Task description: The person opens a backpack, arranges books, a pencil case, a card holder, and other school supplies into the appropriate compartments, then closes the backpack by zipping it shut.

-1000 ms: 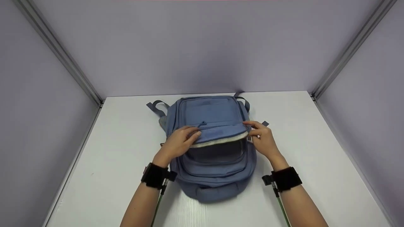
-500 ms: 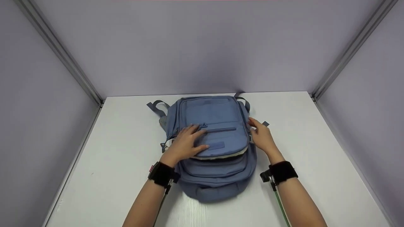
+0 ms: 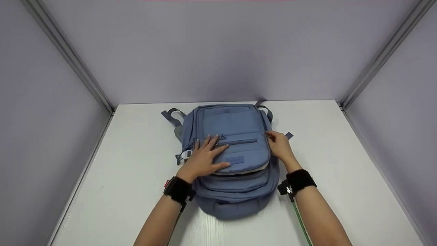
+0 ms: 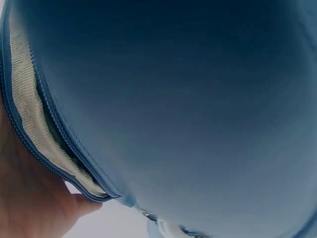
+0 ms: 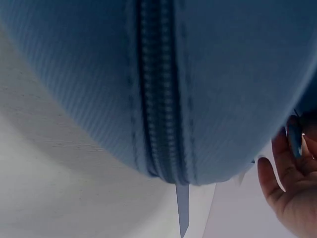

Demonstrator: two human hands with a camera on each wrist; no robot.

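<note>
Left hand (image 3: 204,158) grip wide, flat, pressing backpack (image 3: 232,119) flap shut; right hand (image 3: 280,147) pinches side zipper pull, steadying bag on bench (image 3: 341,164).

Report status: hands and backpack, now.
Left hand flat on backpack front flap. Right hand pinching at its right side zipper. Flap down, seam partly open. Nothing obstructing.

A blue backpack (image 3: 232,160) is lying on the white table (image 3: 341,164); the left hand (image 3: 205,159) is pressing flat on its front flap while the right hand (image 3: 280,147) is gripping its side edge.
</note>
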